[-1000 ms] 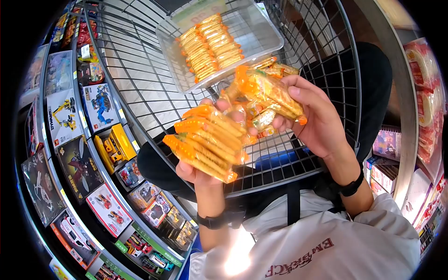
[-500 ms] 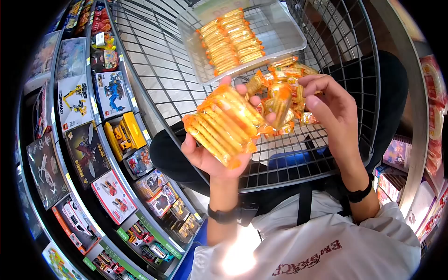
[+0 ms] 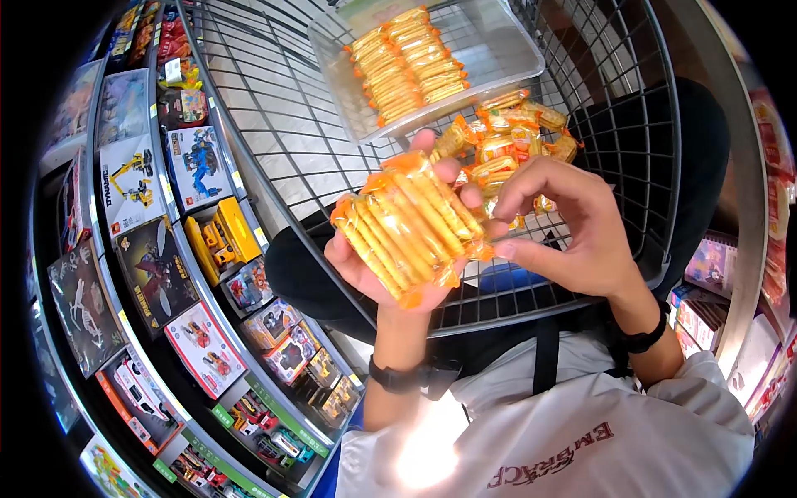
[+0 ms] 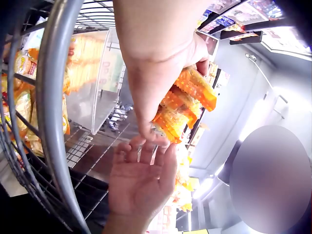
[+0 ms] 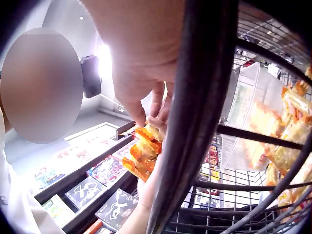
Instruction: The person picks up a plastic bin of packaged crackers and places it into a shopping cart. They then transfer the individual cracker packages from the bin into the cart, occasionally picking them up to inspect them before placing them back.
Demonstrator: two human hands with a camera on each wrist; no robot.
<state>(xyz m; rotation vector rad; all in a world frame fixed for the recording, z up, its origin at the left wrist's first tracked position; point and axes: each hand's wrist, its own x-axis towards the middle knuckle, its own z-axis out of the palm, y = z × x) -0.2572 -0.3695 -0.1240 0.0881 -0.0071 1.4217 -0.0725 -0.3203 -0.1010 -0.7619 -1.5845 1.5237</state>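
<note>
A row of several orange-and-clear wrapped snack packets (image 3: 407,224) lies across the left hand (image 3: 365,270), whose fingers and thumb curl round its sides. At the row's right end are the bent fingertips of the right hand (image 3: 573,228), with no separate packet visible in that hand. In the left wrist view, the right hand (image 4: 139,183) has its palm showing and its fingertips close against the left hand. The right wrist view shows its fingers above the packets (image 5: 144,151). Beyond the hands, loose packets (image 3: 510,141) lie piled in the cart.
A clear plastic bin (image 3: 531,62) in the wire cart (image 3: 286,124) holds two neat rows of packets (image 3: 411,66). The cart's rim curves close to both forearms. Shelves of boxed toys (image 3: 203,349) stand at left, and more packaged goods (image 3: 776,191) at right.
The right hand no longer holds the packets it had a second ago and has come in to the row's right end. The left hand's row of packets is longer and lies closer together.
</note>
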